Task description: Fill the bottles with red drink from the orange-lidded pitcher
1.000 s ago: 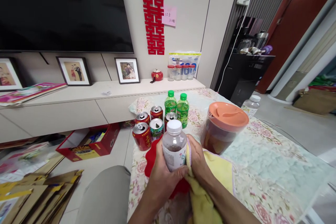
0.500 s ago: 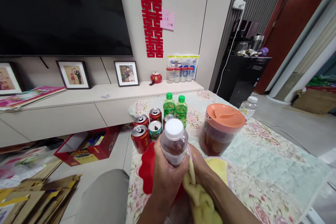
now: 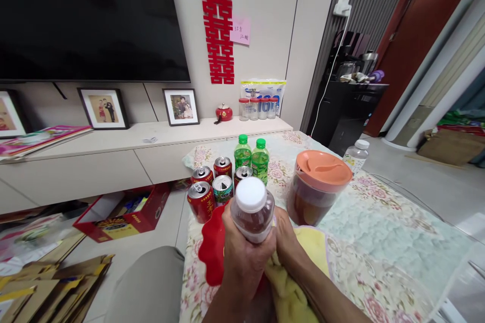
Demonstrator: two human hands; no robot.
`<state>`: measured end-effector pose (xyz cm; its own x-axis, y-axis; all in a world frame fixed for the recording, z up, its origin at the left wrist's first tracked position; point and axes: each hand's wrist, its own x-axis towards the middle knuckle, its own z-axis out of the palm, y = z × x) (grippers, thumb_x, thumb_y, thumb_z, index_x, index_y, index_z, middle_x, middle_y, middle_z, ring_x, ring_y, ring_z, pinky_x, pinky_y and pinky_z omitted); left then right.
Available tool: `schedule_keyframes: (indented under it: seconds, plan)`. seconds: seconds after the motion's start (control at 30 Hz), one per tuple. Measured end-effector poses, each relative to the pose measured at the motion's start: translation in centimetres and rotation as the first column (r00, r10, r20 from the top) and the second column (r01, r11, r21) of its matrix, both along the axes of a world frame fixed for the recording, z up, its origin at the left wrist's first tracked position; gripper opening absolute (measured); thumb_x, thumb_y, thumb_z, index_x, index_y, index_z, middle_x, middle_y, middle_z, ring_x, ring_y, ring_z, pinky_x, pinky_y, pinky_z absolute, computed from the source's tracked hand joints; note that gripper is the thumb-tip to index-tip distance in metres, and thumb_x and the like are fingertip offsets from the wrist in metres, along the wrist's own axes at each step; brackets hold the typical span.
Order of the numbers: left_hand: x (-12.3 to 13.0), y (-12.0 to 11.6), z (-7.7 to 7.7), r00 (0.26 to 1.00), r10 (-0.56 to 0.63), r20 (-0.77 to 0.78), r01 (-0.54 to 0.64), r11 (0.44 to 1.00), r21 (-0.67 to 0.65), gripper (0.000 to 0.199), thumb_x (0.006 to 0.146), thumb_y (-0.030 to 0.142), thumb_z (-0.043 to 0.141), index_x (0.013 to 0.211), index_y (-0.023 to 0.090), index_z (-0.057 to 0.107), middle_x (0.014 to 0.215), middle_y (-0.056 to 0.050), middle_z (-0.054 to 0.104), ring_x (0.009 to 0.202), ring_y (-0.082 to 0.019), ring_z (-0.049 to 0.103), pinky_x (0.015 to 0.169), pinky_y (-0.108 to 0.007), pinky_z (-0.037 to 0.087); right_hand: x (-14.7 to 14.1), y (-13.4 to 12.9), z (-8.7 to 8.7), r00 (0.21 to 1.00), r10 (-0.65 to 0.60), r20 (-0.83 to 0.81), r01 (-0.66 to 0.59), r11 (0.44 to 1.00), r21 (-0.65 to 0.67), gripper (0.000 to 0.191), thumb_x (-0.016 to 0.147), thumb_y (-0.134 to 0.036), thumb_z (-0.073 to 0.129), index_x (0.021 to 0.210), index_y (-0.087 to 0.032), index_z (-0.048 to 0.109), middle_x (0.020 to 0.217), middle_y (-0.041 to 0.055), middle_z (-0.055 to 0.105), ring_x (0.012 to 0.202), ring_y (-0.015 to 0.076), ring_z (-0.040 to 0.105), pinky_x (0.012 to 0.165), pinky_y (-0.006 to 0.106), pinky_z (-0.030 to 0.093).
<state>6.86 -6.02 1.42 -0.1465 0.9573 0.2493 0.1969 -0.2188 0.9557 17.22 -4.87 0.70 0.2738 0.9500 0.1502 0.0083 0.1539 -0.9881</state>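
My left hand (image 3: 244, 257) is wrapped round a clear bottle (image 3: 253, 217) with a white cap, held upright over a red scalloped tray (image 3: 212, 247). Just behind the bottle on its right side, my right hand (image 3: 286, 237) is closed on a yellow cloth (image 3: 291, 287), which hangs down below the wrist and presses near the bottle. The bottle and my left hand hide part of the right fingers. Several drink cans (image 3: 200, 202) stand beyond the tray, with two green-capped bottles (image 3: 259, 159) behind them.
A pitcher (image 3: 314, 192) with an orange lid and dark liquid stands right of my hands. Another white-capped bottle (image 3: 356, 156) is behind it. A floral cloth (image 3: 379, 252) covers the table. Below left are a red box (image 3: 125, 217) and flattened cardboard (image 3: 56, 287).
The bottle has moved slightly lower and tilts a little differently. My right hand has shifted slightly with the yellow cloth beside the bottle. The view has turned a touch.
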Motion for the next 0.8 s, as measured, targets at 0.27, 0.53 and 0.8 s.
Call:
schedule_keyframes:
  seconds: [0.27, 0.53, 0.8]
  plan:
    - [0.3, 0.1, 2.1, 0.987, 0.116, 0.113, -0.111, 0.993, -0.05, 0.07, 0.064, 0.039, 0.078, 0.12, 0.025, 0.038, 0.114, -0.01, 0.071, 0.099, -0.029, 0.074, 0.084, -0.042, 0.061, -1.0, -1.3, 0.5, 0.999, -0.002, 0.038, -0.002, 0.995, 0.095, 0.039, 0.093, -0.053, 0.046, 0.094, -0.021, 0.068, 0.09, 0.0059, 0.07, 0.088, 0.0228, 0.06, 0.087, 0.033, 0.049]
    - [0.7, -0.2, 2.3, 0.993, -0.003, 0.114, 0.008, 0.999, -0.039, 0.069, 0.065, 0.036, 0.078, 0.12, 0.025, 0.039, 0.117, -0.01, 0.07, 0.1, -0.027, 0.073, 0.085, -0.04, 0.061, -0.6, -0.5, 1.2, 0.954, -0.058, -0.293, -0.009, 0.975, -0.223, 0.032, 0.078, -0.049, 0.065, 0.09, -0.021, 0.073, 0.099, 0.0069, 0.076, 0.11, 0.0285, 0.061, 0.102, 0.037, 0.046]
    - [-0.1, -0.5, 2.4, 0.965, -0.193, 0.176, 0.199, 0.98, -0.014, 0.065, 0.07, 0.03, 0.075, 0.126, 0.025, 0.041, 0.122, -0.008, 0.07, 0.105, -0.024, 0.073, 0.087, -0.036, 0.06, -1.9, 0.2, 2.1, 0.768, 0.112, -0.631, -0.331, 0.913, -0.24, 0.042, 0.078, -0.06, 0.055, 0.085, -0.021, 0.07, 0.076, 0.0063, 0.075, 0.079, 0.0265, 0.071, 0.072, 0.037, 0.057]
